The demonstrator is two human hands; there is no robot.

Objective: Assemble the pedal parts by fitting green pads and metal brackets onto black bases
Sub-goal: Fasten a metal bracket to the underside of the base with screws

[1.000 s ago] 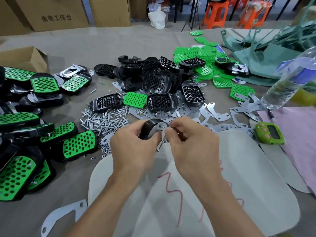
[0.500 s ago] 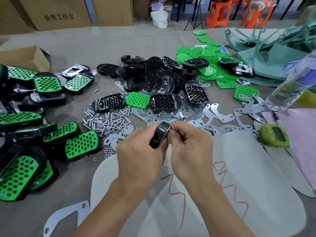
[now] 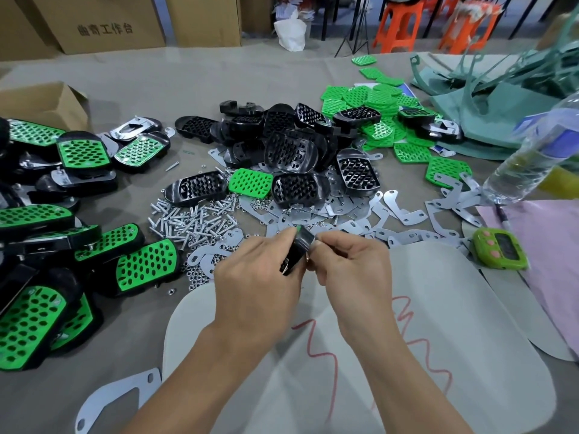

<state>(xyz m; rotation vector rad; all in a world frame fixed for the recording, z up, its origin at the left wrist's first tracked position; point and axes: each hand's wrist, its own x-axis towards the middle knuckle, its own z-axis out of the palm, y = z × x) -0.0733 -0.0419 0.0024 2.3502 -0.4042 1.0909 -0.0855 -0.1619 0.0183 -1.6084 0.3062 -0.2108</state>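
Note:
My left hand [image 3: 260,277] and my right hand [image 3: 347,267] meet over a pale mat and both grip one black pedal base [image 3: 296,253], held on edge; a sliver of green pad shows at its top. My fingers hide most of it. Beyond the hands lie a heap of bare black bases [image 3: 291,151], loose green pads [image 3: 372,101], flat metal brackets [image 3: 394,211] and a scatter of screws [image 3: 191,219]. Finished pedals with green pads [image 3: 147,264] are stacked at the left.
A green timer [image 3: 499,250] sits right of the hands, with a plastic bottle [image 3: 532,158] behind it on pink paper. An open cardboard box [image 3: 40,103] stands at far left. Small nuts [image 3: 200,274] lie beside the mat's left edge.
The pedal base has been turned from showing its rounded back to standing on edge between my hands. Both hands stayed close together over the mat.

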